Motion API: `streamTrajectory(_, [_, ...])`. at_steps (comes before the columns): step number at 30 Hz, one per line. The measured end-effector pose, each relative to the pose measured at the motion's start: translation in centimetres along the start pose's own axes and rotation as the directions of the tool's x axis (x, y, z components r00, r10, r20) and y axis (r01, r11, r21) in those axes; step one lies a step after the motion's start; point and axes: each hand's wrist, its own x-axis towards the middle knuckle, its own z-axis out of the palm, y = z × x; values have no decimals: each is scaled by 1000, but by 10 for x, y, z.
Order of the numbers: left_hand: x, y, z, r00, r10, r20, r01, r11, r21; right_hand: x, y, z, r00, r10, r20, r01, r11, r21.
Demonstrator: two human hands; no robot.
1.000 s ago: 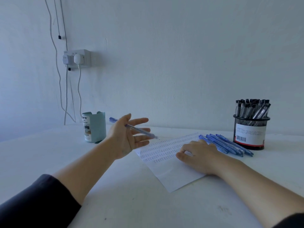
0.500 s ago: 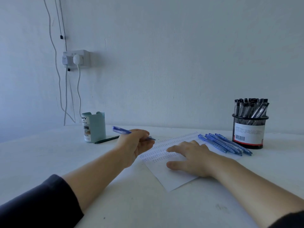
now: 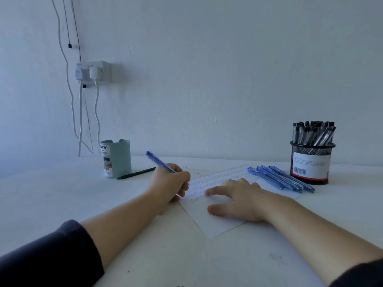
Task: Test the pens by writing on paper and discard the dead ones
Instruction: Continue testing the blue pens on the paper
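Gripping a blue pen (image 3: 160, 163) in a writing hold, the left hand (image 3: 170, 183) sits at the left edge of the paper (image 3: 213, 222), fingers curled tight round the lower barrel; the cap end sticks up and back to the left, clear of the knuckles, and the tip pokes out just past the fingers right at the sheet's edge, though whether it touches the sheet is hard to tell. Over on the other side, the right hand (image 3: 240, 198) lies flat on the paper with fingers spread and relaxed, holding nothing, pinning the sheet to the white table (image 3: 145, 255). Rows of small blue marks run across the paper's far half. A row of blue pens (image 3: 279, 179) lies on the sheet's far right corner, just beside a black mesh cup (image 3: 310, 164) packed with dark pens. Far left stands a pale green holder (image 3: 117, 158), a dark pen (image 3: 135, 173) lying at its base.
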Motion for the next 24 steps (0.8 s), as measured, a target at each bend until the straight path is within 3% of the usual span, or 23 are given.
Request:
streamTrajectory(10, [1,-5,6,996,90,-15,-81,953,293,-1,-1,0,1000,-3,3,3,999,36])
streamTrajectory(24, [4,-8,7,991,135,10,-129,917,378,-5,-4,-3,1000,9,26,-10,999,48])
